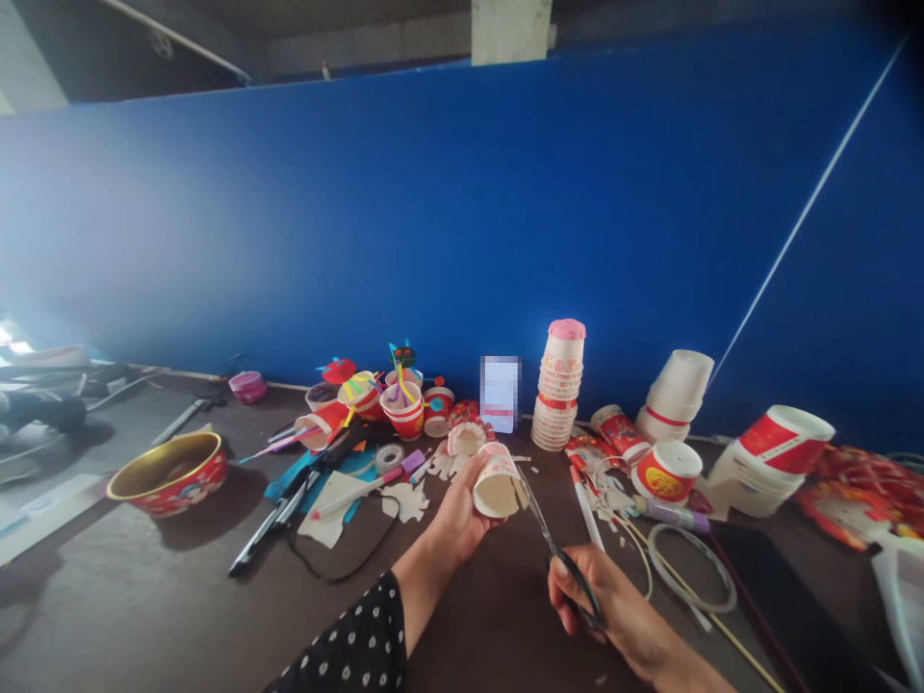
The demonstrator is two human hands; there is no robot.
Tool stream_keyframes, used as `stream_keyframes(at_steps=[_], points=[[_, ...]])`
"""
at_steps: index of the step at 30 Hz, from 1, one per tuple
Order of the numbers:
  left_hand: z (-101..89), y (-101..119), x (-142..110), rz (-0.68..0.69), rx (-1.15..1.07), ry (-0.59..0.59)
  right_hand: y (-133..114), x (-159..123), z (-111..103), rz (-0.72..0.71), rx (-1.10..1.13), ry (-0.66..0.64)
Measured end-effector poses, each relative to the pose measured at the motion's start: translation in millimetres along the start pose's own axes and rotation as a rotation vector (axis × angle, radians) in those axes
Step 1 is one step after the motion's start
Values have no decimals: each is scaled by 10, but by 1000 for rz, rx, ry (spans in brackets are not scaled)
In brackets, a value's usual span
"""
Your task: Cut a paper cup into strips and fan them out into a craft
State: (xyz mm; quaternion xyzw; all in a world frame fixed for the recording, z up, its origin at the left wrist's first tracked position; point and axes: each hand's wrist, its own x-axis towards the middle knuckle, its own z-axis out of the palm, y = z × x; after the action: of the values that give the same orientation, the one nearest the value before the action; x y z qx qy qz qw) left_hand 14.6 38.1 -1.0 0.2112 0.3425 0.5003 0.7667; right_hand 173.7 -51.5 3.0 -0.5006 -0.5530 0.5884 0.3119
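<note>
In the head view, the left hand [458,510] curls around a white-and-red paper cup [498,481] above the desk [483,645]; the right hand [588,597] grips black-handled scissors [555,551], blades at the cup's rim; the cup looks light, thin-walled, easily crushed, best held gently by its wall.

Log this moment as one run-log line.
left hand: holds paper cup | right hand: holds scissors, blades at cup rim | nearby: stacked paper cups, roll of tape

Paper cup [497,481] and scissors [559,551]
The cup tilts in the left hand [453,508], mouth outward; the right hand [590,597] grips the black-handled scissors, blades at its rim.
</note>
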Motion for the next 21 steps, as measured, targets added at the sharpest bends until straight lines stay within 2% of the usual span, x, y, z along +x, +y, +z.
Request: stream_keyframes(at_steps=[5,9,16,21], points=[[29,41,-4,-10,-86,-1,0,-10,-10,-3,2,-18],[5,41,-19,-16,-15,-3,-11,-14,-13,-8,1,-35],[-41,14,-35,28,24,-160,12,8,-15,3,73,14],[-67,23,-50,64,-16,-200,26,-6,-38,44,191,62]])
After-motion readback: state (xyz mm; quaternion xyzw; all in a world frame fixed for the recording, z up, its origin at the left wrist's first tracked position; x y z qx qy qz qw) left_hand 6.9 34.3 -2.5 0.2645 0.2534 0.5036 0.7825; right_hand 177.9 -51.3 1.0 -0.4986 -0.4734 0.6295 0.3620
